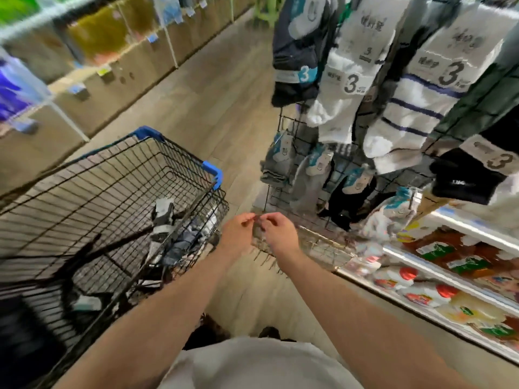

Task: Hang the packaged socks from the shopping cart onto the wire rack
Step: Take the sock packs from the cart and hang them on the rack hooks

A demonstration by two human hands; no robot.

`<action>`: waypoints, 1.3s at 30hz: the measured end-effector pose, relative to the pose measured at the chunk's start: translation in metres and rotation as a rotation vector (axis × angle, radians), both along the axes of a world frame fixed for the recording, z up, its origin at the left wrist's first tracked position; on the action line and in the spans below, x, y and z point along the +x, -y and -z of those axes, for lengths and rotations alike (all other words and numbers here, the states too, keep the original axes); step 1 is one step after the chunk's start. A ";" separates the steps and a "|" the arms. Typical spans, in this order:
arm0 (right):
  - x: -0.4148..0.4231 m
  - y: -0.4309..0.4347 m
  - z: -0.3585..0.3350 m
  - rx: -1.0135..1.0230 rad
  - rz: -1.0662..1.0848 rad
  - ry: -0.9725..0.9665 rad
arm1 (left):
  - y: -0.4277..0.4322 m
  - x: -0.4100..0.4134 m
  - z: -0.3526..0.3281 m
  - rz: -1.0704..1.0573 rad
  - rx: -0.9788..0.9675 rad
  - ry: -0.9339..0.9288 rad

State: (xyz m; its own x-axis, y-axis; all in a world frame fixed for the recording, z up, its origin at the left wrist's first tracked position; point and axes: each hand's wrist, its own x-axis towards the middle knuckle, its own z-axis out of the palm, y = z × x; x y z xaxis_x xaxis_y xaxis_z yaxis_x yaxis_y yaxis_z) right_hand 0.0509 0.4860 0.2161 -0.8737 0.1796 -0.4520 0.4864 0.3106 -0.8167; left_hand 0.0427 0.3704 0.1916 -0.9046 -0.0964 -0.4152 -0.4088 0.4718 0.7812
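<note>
- A white shirt front (252, 366) fills the bottom edge, and two bare forearms reach forward from it.
- The left hand (237, 233) and right hand (278, 234) meet over the floor, between cart and rack.
- Both pinch the top of a small greyish packet (257, 231) between thumb and fingertips. It hangs below the fingers and is too blurred to show its contents.
- To the left stands a black wire shopping cart (212, 171) with blue corner caps. A loose heap of grey, white and dark packaged socks (165, 220) lies in its near right corner.
- To the right, a white-edged shelf (365, 279) holds amber and pale bottles (466, 265) with green labels and red caps.
- Just beyond the hands rises a black wire grid rack (280, 122).
- Its lower row carries small carded sock packs, one grey (276, 161) and one black (351, 197).
- Higher up hang a dark navy pair (297, 51), a white pair (337, 108) and a white pair with purple stripes (407, 116), each with a "3" on its label.
- A pale wood-look floor (213, 102) runs up the aisle.
- Far left, blurred shelving (92, 32) shows yellow and purple packages.
</note>
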 end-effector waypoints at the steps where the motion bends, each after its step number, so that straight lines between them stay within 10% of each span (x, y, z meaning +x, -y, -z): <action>1: -0.003 0.024 0.002 0.004 -0.048 0.005 | 0.023 0.004 0.001 -0.052 0.034 -0.006; 17: -0.066 0.341 0.064 -0.022 -0.457 0.195 | 0.347 0.037 0.074 -0.604 0.121 0.189; 39: -0.046 0.419 0.296 0.268 -0.366 0.757 | 0.392 0.067 0.244 -0.672 0.276 0.547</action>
State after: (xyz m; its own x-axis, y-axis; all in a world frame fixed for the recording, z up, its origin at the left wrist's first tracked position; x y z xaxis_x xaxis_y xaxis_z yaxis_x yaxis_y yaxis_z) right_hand 0.0045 0.0666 -0.0803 -0.3804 0.1304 -0.9156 0.6997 0.6879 -0.1928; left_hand 0.1102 -0.0217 -0.0524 -0.3640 -0.3658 -0.8566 -0.8772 -0.1744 0.4472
